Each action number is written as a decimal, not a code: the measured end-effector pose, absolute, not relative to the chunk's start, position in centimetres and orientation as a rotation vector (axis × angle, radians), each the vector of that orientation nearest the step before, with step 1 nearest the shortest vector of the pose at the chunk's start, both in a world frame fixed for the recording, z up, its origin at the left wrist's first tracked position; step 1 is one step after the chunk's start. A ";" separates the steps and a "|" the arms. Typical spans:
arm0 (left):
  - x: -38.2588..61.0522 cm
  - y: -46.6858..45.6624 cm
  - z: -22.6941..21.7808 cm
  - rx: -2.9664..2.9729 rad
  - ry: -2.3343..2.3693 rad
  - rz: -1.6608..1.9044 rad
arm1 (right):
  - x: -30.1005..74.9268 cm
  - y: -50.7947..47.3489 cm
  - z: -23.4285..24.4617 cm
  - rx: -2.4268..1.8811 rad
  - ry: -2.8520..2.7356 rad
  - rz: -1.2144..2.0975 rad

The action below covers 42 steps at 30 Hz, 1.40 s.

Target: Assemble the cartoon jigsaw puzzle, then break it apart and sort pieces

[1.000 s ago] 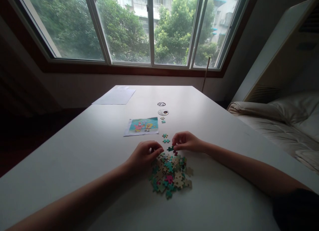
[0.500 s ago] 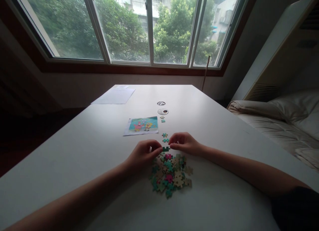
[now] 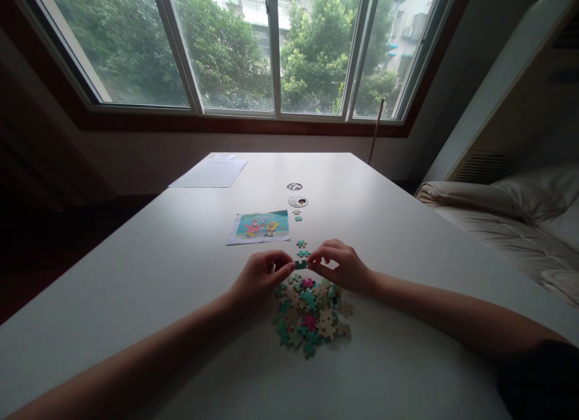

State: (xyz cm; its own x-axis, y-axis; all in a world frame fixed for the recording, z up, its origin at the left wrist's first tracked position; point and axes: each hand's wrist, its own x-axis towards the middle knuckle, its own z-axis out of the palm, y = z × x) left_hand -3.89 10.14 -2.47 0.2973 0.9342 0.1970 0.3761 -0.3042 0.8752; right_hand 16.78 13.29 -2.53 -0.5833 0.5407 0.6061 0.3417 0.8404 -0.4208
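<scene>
Between my two hands is a dark green puzzle piece [image 3: 301, 265]. My left hand [image 3: 262, 275] pinches its left edge between thumb and index finger. At its right edge, the thumb and fingertips of my right hand [image 3: 341, 266] close on it. Just beyond lie a teal puzzle piece [image 3: 303, 254] and another small teal-and-yellow puzzle piece [image 3: 301, 244]. Nearer to me, a heap of loose puzzle pieces [image 3: 312, 317] in teal, beige and magenta spreads below both hands. A cartoon picture sheet [image 3: 262, 226] rests flat beyond my left hand.
Farther up the white table [image 3: 384, 227] are two more small pieces [image 3: 298, 218] and two round grates [image 3: 298, 201] set in its top. White paper [image 3: 208, 174] lies at the far left corner. A padded cream seat [image 3: 502, 209] stands on the right, a window behind.
The dark green puzzle piece has moved slightly away from me, closer to the teal piece. My right hand's fingers have come onto its right edge. The view has shifted a little.
</scene>
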 end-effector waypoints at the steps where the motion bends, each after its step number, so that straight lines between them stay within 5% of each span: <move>1: -3.9 10.2 -2.5 1.831 1.172 0.971 | 16.8 13.3 -2.5 -0.626 -2.252 0.303; 15: -4.1 10.3 -3.4 1.795 1.220 1.014 | 19.7 16.9 -2.9 -0.800 -2.036 0.126; 30: -4.3 10.4 -3.4 1.803 1.200 1.006 | 20.6 18.4 -3.0 -0.872 -2.399 0.485; 42: -4.0 9.9 -2.6 2.062 1.245 0.932 | 20.3 18.1 -3.0 -0.850 -2.425 0.444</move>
State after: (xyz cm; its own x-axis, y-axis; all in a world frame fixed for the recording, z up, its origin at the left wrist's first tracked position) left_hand -3.96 9.93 -2.60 0.3299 0.9024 0.2771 0.5198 -0.4186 0.7447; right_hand 20.30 18.08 -2.97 -0.6631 0.6506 0.3702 0.4771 0.7484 -0.4607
